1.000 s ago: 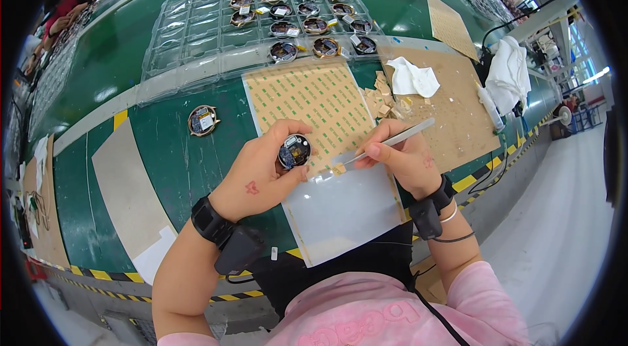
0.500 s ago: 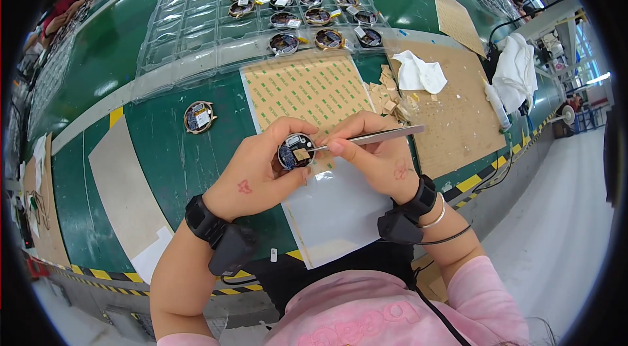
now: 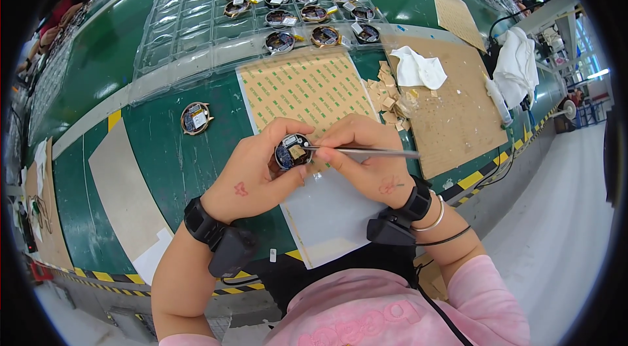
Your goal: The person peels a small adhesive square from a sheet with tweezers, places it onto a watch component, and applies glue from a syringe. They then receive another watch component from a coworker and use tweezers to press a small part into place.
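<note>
Between thumb and fingers, my left hand [image 3: 258, 172] grips a round watch body [image 3: 285, 159] with its dark inner circuitry facing up. A small tan adhesive piece [image 3: 297, 151] lies on that circuitry. My right hand [image 3: 366, 163] is closed on metal tweezers [image 3: 373, 151], whose tips reach the watch body beside the tan piece. Whether the tips touch or pinch the piece is too small to tell. Under both hands is a sheet of tan adhesive pieces [image 3: 304, 87] with green print, its lower part bare white backing. Another open watch body [image 3: 195, 118] rests on the green table at left.
Beyond the sheet, a clear plastic tray [image 3: 176, 45] holds several watch bodies. At right, loose tan scraps [image 3: 386, 94] lie beside a brown board [image 3: 458, 123] bearing a white cloth [image 3: 418, 69]. A grey strip [image 3: 127, 182] lies at left. Other people work at the far edges.
The tweezers have turned to lie flatter, their rear end lower, as my right hand shifts slightly. My left hand still holds the watch body, now a little further left.
</note>
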### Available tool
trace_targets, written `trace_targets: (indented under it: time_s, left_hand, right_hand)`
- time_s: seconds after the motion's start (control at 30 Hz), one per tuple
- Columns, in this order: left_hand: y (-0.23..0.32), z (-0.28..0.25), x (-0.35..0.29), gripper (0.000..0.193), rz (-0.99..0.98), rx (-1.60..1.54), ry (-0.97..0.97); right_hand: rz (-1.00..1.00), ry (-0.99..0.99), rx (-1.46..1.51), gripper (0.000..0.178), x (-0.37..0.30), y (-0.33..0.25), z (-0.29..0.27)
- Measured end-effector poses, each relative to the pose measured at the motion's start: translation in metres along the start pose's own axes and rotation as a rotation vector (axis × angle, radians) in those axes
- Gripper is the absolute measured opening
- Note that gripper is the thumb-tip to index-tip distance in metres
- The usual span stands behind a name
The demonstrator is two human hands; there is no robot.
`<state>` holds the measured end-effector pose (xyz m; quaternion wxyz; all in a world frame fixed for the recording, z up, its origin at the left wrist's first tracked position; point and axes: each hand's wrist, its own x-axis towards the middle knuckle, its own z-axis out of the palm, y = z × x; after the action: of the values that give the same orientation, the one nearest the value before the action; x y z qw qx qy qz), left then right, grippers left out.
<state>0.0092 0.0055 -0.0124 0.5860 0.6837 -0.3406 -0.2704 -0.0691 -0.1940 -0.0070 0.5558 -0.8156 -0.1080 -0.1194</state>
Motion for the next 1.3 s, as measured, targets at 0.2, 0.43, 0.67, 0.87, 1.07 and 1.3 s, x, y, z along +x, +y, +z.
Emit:
trace_targets:
  time_s: [0.2, 0.43, 0.67, 0.87, 1.07, 1.3]
  left_hand:
    - [0.009, 0.001, 0.001, 0.028, -0.117, -0.058, 0.038]
    - [0.01, 0.0, 0.0, 0.022, -0.111, -0.042, 0.047]
    - [0.008, 0.003, 0.0, 0.024, -0.065, -0.034, 0.073]
    - [0.006, 0.004, 0.0, 0.027, -0.056, -0.031, 0.07]
    - [0.008, 0.003, 0.0, 0.027, -0.087, -0.047, 0.068]
    - [0.01, 0.002, -0.001, 0.027, -0.084, -0.068, 0.072]
  right_hand:
    - [-0.295, -0.004, -0.215, 0.019, 0.001, -0.002, 0.002]
    - [-0.351, 0.085, -0.293, 0.022, -0.006, -0.009, 0.003]
    - [-0.268, 0.077, -0.236, 0.02, -0.005, -0.007, 0.004]
    - [-0.228, 0.063, -0.221, 0.018, -0.001, -0.009, 0.005]
    - [-0.119, 0.075, -0.087, 0.014, -0.004, -0.005, 0.005]
    - [0.027, 0.071, 0.051, 0.011, -0.006, -0.004, 0.004]
